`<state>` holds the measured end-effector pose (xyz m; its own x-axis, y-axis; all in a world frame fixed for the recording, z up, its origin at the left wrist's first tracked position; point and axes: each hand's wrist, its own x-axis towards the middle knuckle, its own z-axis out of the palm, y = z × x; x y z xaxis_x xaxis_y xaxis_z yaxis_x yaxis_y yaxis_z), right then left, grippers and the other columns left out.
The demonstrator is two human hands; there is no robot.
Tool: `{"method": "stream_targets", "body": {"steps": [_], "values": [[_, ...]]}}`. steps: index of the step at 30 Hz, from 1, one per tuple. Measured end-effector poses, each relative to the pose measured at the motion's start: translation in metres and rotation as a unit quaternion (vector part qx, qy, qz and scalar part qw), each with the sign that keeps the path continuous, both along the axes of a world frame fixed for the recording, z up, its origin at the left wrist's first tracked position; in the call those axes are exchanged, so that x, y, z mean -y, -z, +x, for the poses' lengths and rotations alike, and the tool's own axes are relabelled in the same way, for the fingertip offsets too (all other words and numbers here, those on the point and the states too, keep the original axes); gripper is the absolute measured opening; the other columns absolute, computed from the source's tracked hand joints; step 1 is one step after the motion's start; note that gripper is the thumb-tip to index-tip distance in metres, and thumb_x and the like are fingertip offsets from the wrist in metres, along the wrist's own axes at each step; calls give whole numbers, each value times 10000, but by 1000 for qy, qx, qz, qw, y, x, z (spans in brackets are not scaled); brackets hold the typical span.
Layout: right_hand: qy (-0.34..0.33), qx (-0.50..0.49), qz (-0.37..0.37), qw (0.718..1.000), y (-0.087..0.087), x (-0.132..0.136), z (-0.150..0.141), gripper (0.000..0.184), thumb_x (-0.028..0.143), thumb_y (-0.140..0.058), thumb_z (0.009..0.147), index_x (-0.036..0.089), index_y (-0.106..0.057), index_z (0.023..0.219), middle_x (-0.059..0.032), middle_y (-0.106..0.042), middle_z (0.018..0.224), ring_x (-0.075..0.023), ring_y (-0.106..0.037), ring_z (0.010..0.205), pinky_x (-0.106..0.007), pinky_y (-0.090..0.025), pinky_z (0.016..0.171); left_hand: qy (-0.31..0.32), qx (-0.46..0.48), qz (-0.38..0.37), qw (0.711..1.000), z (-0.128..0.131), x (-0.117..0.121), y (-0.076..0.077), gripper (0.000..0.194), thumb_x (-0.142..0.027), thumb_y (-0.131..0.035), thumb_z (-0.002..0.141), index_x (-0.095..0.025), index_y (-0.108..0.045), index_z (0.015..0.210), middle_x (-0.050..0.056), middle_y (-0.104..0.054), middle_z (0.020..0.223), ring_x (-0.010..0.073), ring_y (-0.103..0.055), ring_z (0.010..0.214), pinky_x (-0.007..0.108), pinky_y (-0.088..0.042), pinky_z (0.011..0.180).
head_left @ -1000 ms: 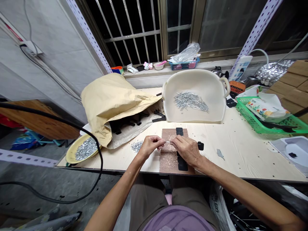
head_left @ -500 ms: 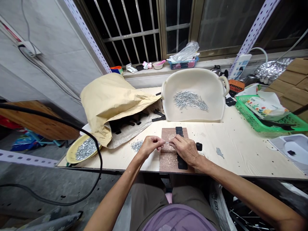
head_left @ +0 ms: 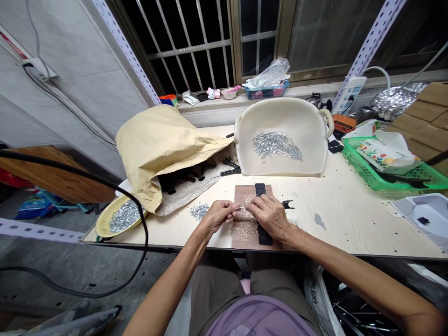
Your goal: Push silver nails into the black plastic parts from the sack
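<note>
My left hand (head_left: 219,214) and my right hand (head_left: 268,215) meet over a brown mat (head_left: 245,228) at the table's near edge. Both pinch a thin metal pin (head_left: 244,207) that spans the gap between their fingertips. My right hand also grips a small black plastic part (head_left: 287,204), whose forked end sticks out to the right of my knuckles. More black pieces (head_left: 260,188) lie on the mat by my right hand. A small heap of tiny metal bits (head_left: 199,211) lies just left of my left hand.
A cream plastic tray (head_left: 283,112) of metal pins stands behind the mat. A tan paper sack (head_left: 161,144) spills black parts at the left, beside a yellow dish (head_left: 105,223) of metal bits. A green basket (head_left: 385,179) and a grey tray (head_left: 420,217) sit at the right.
The black part in my right hand has turned, and its forked end now shows. Both hands stay over the mat.
</note>
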<state>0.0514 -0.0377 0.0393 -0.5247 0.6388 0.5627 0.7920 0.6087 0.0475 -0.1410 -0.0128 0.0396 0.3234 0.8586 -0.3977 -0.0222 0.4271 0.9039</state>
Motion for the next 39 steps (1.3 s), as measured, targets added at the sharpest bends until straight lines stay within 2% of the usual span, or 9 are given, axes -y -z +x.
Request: {"method": "stream_targets", "body": {"steps": [4, 11, 17, 20, 24, 27, 31, 34, 39], "values": [[-28, 31, 26, 999, 1, -2, 4, 194, 196, -434, 930, 198, -616, 865, -21, -603, 780, -152, -439, 738, -303, -245, 650, 2, -4, 3, 1000, -1, 0, 0, 396, -426, -777, 573, -92, -578, 644, -29, -524, 507, 15, -356, 379, 163, -220, 369], [10, -29, -74, 997, 10, -2, 2, 252, 293, -411, 944, 178, -602, 827, -22, -588, 757, -124, -485, 699, -266, -265, 607, 1, -80, 96, 992, 2, 2, -3, 356, -427, -723, 639, -111, -568, 587, -30, -527, 500, 37, -377, 395, 177, -262, 382], [11, -12, -100, 995, 9, 0, 3, 258, 285, -396, 946, 202, -614, 837, -22, -595, 783, -124, -517, 706, -255, -273, 588, 17, -101, 114, 988, 1, 2, -1, 374, -467, -690, 655, -115, -577, 598, -26, -534, 511, 44, -372, 402, 187, -269, 393], [1, -42, -169, 985, 9, -1, 4, 264, 324, -385, 949, 205, -607, 871, -17, -614, 806, -116, -544, 700, -241, -288, 577, 20, -118, 123, 985, 0, 3, -2, 382, -479, -687, 652, -113, -586, 608, -22, -539, 518, 47, -374, 408, 188, -268, 396], [-11, -131, -276, 952, 7, -3, 3, 199, 347, -433, 928, 208, -574, 906, -2, -646, 850, -120, -587, 767, -220, -333, 611, 40, -137, 124, 982, 0, 4, -4, 386, -487, -691, 641, -115, -596, 612, -27, -524, 508, 51, -377, 413, 191, -270, 400], [-2, -138, -307, 942, 4, -3, 4, 212, 412, -489, 890, 213, -556, 923, 0, -657, 864, -133, -603, 773, -224, -341, 606, 62, -121, 106, 985, -1, 4, -4, 389, -486, -698, 635, -117, -582, 599, -29, -505, 503, 49, -373, 418, 191, -264, 408], [7, -90, -261, 961, -2, -2, 12, 323, 448, -554, 843, 236, -522, 1085, -1, -645, 919, -132, -596, 771, -227, -332, 594, 59, -85, 71, 992, -8, 1, -3, 395, -483, -701, 640, -132, -527, 587, -60, -419, 472, 38, -316, 410, 186, -212, 403], [12, -24, -187, 982, -3, 0, 19, 198, 362, -477, 905, 259, -570, 1046, 2, -621, 872, -120, -560, 740, -241, -308, 618, 49, -69, 66, 994, -11, -1, -2, 395, -464, -719, 629, -137, -503, 583, -64, -408, 484, 37, -311, 419, 183, -203, 403], [51, 31, -124, 990, 2, 5, 29, 209, 251, -402, 939, 270, -603, 993, -11, -603, 865, -123, -512, 755, -263, -266, 645, 25, -52, 84, 995, 6, -1, 4, 393, -472, -704, 650, -125, -525, 602, -39, -484, 523, 34, -336, 417, 182, -226, 407]]}}
